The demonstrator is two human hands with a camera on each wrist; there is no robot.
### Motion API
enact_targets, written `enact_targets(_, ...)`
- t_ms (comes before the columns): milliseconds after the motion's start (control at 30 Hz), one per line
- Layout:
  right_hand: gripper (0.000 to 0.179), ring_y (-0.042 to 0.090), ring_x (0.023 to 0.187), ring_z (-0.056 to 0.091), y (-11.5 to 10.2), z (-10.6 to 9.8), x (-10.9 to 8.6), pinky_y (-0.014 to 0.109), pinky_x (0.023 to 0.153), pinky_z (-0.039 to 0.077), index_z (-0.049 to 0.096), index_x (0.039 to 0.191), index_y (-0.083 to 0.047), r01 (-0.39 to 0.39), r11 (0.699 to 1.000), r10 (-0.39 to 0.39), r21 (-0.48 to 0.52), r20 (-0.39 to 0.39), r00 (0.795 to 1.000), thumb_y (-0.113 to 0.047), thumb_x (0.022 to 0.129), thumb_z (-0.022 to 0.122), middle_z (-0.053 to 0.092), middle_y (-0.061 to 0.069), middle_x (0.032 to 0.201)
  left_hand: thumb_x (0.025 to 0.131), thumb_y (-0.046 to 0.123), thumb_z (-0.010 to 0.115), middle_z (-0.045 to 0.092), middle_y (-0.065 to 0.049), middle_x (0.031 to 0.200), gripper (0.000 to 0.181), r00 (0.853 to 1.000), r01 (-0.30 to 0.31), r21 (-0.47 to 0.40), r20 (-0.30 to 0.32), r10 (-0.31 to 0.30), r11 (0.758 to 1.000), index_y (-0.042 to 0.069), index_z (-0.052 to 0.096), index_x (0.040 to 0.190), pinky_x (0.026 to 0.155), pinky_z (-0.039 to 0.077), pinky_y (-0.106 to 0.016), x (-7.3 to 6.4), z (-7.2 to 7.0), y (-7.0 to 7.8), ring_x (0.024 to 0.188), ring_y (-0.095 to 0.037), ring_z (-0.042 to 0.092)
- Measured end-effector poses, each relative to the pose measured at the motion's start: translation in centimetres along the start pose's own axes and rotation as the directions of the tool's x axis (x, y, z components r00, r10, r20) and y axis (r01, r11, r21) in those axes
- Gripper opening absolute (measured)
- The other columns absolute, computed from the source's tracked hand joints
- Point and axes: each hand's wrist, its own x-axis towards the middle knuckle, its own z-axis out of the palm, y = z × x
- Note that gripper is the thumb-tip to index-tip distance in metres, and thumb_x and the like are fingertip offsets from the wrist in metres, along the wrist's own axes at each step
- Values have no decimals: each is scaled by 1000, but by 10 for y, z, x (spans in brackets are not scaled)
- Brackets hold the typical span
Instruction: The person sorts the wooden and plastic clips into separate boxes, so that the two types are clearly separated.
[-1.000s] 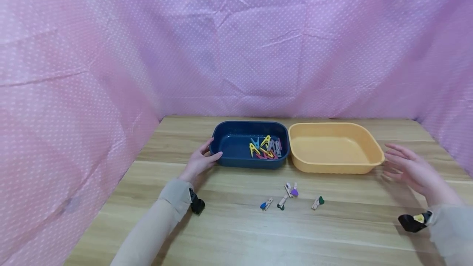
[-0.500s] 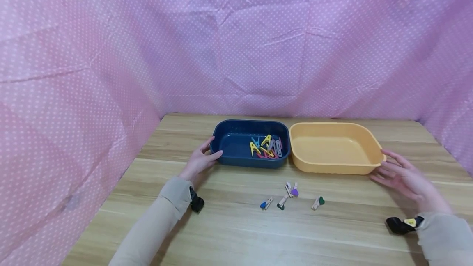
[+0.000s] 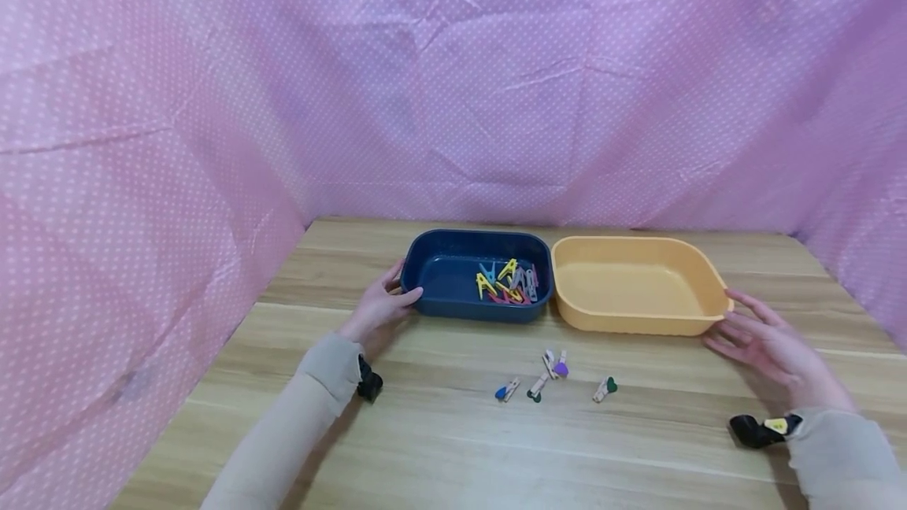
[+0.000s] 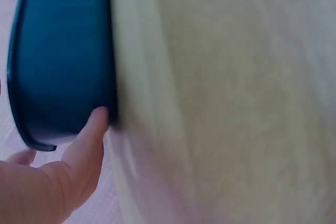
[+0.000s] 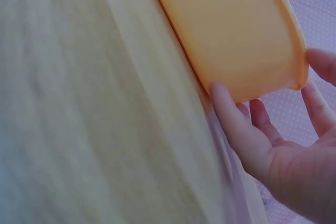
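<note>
My left hand (image 3: 378, 309) rests at the left end of a dark blue plastic tray (image 3: 475, 311), its thumb straight along the near wall and the other fingers partly hidden behind the corner. Inside that tray, toward the right, lie several plastic clothespins (image 3: 484, 286) in yellow, blue, grey and pink. Beside it stands a yellow-orange tray (image 3: 641, 324) with a bare floor. At its near right corner is my right hand (image 3: 768, 345), with fingers spread, the index tip at the rim and the thumb (image 5: 231, 114) low against the wall.
In front of the trays, several small wooden clothespins lie loose on the wood-grain table (image 3: 453, 447): one with a blue heart (image 3: 501, 393), one with a purple heart (image 3: 560, 369), others with green hearts (image 3: 612, 385). Pink dotted cloth (image 3: 453, 85) hangs behind and at the sides.
My right hand has moved left from beside the yellow-orange tray to touch its corner. My left hand stays at the blue tray. The view has shifted slightly.
</note>
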Motion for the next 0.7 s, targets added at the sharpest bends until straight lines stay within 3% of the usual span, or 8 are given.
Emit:
enact_targets(133, 50, 32, 113, 59, 0, 0, -2, 48, 97, 48, 57, 128, -12, -2, 1000, 2, -17, 3, 1000, 10, 99, 22, 61, 15, 122, 92, 17, 63, 24, -19, 153, 76, 999, -39, 24, -13, 39, 999, 25, 18, 152, 103, 44, -41, -8, -5, 8, 130, -32, 42)
enact_targets(267, 49, 30, 111, 61, -1, -1, -4, 47, 95, 50, 58, 126, -13, 7, 999, -8, -47, -21, 1000, 9, 99, 24, 62, 12, 121, 91, 20, 64, 26, -17, 153, 69, 990, -129, 65, -48, 132, 990, 20, 28, 150, 109, 36, -45, -20, -8, 20, 139, -33, 29)
enact_targets(433, 46, 28, 108, 63, -2, 0, -2, 44, 93, 51, 59, 124, -13, 24, 995, -30, -100, -59, 998, 8, 99, 27, 64, 11, 118, 90, 17, 66, 37, -15, 147, 61, 967, -239, 103, -68, 247, 965, 14, 39, 144, 110, 35, -47, -35, -2, 33, 136, -31, 36)
enact_targets(533, 45, 27, 107, 64, -1, 2, -1, 41, 92, 52, 59, 123, -14, 35, 989, -46, -143, -78, 996, 8, 99, 28, 65, 10, 117, 89, 12, 65, 44, -16, 142, 56, 956, -286, 122, -26, 291, 950, 9, 43, 140, 109, 37, -46, -46, 6, 38, 132, -31, 41)
enact_targets(700, 46, 27, 108, 63, 3, 5, 1, 41, 93, 52, 58, 125, -15, 41, 986, -53, -163, -73, 996, 9, 99, 29, 64, 10, 118, 87, 11, 68, 52, -15, 135, 51, 942, -334, 187, 115, 317, 924, 8, 49, 134, 106, 39, -48, -62, 24, 37, 126, -30, 48)
